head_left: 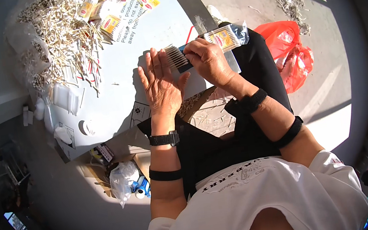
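My left hand (162, 90) lies palm down above the white board, fingers stretched out. Just right of its fingertips is a neat row of cotton swabs (175, 57). At the right end of that row, my right hand (208, 60) is closed with fingertips pressed together. A dark blue strip (182, 48) shows beside those fingers; what they grip is partly hidden. Right behind this hand, a clear packet of cotton swabs (224, 38) with a yellow label sits at the board's edge. A large heap of loose swabs (61, 33) covers the far left.
More labelled packets (110, 24) lie on the white board (113, 105) at the back. A white plastic box (65, 99) stands by the heap. Red plastic bags (290, 54) rest on the floor at right. Below the board's left edge is a cardboard box (143, 164) with a clear bag.
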Tool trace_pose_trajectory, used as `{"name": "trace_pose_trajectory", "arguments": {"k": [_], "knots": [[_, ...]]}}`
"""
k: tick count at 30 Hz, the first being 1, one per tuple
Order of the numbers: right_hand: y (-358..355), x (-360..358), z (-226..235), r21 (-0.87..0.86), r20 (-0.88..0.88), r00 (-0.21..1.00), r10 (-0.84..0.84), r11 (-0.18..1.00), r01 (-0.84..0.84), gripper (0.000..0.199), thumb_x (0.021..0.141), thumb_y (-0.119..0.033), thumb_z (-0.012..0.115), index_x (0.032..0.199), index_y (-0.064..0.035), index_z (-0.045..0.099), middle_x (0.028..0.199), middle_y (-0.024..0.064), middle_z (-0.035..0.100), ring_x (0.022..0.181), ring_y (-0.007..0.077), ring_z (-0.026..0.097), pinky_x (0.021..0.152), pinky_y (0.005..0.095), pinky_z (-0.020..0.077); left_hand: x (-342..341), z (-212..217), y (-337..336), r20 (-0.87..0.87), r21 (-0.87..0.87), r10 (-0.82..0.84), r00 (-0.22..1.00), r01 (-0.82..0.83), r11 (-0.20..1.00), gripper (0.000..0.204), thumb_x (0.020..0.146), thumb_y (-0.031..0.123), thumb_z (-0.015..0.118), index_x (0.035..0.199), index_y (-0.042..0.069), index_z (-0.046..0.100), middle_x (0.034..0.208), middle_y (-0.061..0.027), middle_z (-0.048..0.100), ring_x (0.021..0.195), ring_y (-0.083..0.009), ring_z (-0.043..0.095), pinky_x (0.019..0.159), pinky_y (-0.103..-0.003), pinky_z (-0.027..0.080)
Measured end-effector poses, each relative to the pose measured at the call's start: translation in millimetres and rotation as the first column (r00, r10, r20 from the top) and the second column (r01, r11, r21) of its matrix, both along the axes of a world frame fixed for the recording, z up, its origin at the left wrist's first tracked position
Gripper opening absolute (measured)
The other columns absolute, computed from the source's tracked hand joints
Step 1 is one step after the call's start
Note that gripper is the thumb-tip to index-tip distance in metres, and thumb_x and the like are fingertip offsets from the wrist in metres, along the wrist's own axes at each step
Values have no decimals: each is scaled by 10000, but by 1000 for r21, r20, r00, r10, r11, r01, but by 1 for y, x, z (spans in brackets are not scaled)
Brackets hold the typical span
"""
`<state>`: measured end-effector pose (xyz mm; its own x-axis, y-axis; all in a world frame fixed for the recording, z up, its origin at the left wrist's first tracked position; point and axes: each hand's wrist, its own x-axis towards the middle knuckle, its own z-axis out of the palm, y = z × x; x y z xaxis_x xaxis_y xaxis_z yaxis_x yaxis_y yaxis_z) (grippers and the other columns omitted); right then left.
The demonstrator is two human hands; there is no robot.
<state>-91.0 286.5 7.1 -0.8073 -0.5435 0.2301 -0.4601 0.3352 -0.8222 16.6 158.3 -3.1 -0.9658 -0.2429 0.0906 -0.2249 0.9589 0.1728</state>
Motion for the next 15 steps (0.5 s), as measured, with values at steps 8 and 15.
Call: {"name": "trace_pose_trajectory", "arguments": {"k": [8, 15], "knots": [[3, 7, -11, 132, -197, 979, 49, 991, -23, 42, 833, -94, 623, 859, -70, 645, 805, 96, 587, 692, 315, 635, 582, 406, 523, -4, 1, 4, 2, 38, 23, 1000, -23, 999, 812, 907, 518, 539, 1492, 38, 246, 1566, -168, 216, 1474, -290, 136, 1174, -523, 60], [8, 8, -12, 176, -209, 971, 120, 981, -83, 59, 807, -88, 634, 862, -72, 647, 809, 91, 586, 688, 316, 635, 576, 409, 524, -3, -1, 3, 0, 33, 23, 1000, -23, 999, 796, 915, 489, 539, 1495, 41, 228, 1572, -157, 203, 1476, -282, 127, 1175, -520, 64]]}}
